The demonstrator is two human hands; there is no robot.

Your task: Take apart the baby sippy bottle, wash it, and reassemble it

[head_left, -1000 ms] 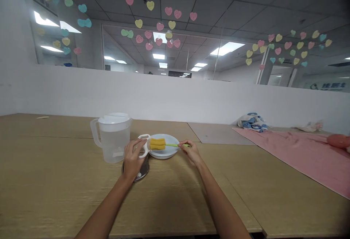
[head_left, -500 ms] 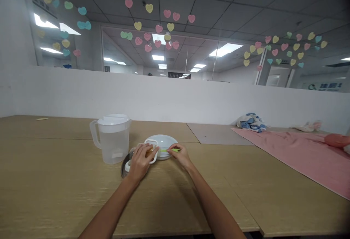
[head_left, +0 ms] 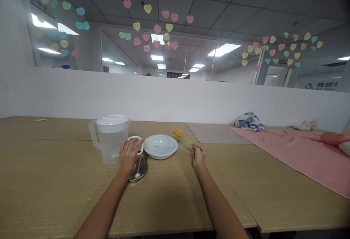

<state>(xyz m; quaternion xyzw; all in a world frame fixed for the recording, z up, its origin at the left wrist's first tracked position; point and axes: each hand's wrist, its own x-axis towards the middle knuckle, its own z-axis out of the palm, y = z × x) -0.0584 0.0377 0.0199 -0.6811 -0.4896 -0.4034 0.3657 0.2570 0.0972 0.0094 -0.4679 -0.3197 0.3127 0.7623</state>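
My left hand is closed around a container with a white rim, mostly hidden behind the fingers. Beneath and beside it lies a round metal tray, on which a small white-ended piece rests. In my right hand is the light green handle of a cleaning brush; its yellow head points up and left, above the table and apart from the container. Between the hands sits a shallow white bowl, with a thin line across its inside that I cannot make out.
A translucent lidded pitcher stands just left of my left hand. To the right, a pink cloth covers part of the wooden table, with a crumpled blue and white cloth at its far corner. A white wall runs behind.
The brush has come out of the container and moved right and away with my right hand. My left hand has shifted left with the container, uncovering more of the bowl and tray.
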